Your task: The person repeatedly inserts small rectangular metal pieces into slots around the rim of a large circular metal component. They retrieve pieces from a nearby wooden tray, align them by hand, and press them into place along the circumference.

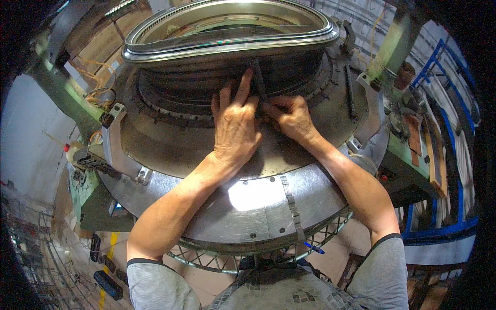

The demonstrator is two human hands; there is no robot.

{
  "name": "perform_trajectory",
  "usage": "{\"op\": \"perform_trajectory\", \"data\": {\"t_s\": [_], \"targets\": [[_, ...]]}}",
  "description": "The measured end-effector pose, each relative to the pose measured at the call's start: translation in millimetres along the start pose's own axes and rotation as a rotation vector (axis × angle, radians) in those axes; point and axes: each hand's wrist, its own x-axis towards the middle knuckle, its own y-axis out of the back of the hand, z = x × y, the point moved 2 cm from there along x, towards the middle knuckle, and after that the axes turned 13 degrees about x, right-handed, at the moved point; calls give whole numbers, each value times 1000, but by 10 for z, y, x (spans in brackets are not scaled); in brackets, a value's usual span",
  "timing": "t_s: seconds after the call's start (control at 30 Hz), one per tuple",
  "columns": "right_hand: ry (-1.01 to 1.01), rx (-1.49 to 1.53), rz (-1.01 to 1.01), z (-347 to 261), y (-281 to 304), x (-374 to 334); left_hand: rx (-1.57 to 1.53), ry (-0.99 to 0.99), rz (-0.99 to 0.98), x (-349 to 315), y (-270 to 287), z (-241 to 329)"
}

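Note:
A large round machine stands before me, with a dark ribbed cylinder (pixel 191 82) under a shiny metal ring (pixel 222 50). Against the cylinder's front stands a narrow dark strip (pixel 259 77), slightly tilted. My left hand (pixel 235 121) lies at its left, fingers spread, the index fingertip touching or nearly touching the strip. At the strip's lower end my right hand (pixel 290 118) is closed in a pinch. It seems to grip that end, though the fingertips partly hide it. Below both hands slopes the machine's dull metal bed (pixel 170 144).
A polished metal rim (pixel 222 217) curves between me and the bed. On its front edge lies a blue pen (pixel 314 248). Green machine posts (pixel 67 98) rise on both sides. To the right stands a blue metal rack (pixel 454 227); a dark bar (pixel 351 93) rests on the bed.

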Motion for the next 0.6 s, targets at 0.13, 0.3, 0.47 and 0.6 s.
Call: {"op": "perform_trajectory", "data": {"t_s": [0.13,0.3,0.47,0.6], "targets": [[-97,-45,-7,3,19,0,13,3,3,0,15,8],[-4,-11,6,18,-7,7,4,-3,3,6,18,1],[1,-40,5,39,3,-3,-2,-6,8,5,9,-1],[6,-52,8,38,-2,5,11,-10,4,15,7,-3]]}}
